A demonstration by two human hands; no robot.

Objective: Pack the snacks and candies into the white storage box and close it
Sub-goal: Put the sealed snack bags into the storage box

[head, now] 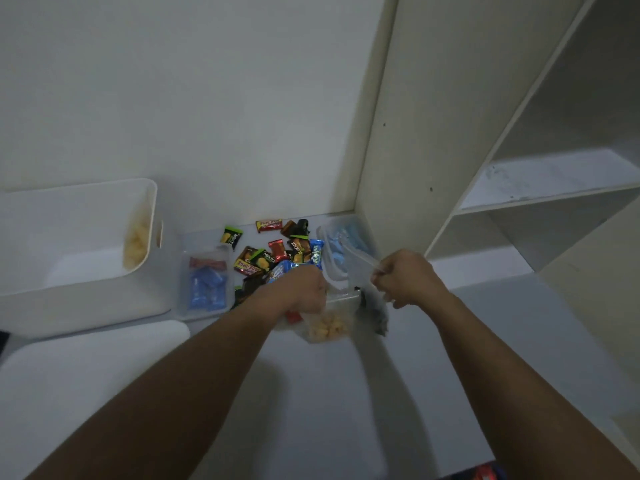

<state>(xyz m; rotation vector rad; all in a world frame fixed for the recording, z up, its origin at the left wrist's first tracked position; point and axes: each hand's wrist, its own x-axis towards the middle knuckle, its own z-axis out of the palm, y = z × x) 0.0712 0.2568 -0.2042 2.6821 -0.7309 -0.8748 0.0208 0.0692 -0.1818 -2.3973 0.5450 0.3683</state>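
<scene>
Clear bag [329, 320] (puffs inside), left hand [301, 289], right hand [405, 278] gripping it

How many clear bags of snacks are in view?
4: one in the white box, one beside it, one by the shelf, one held by both hands. Others may be hidden.
</scene>
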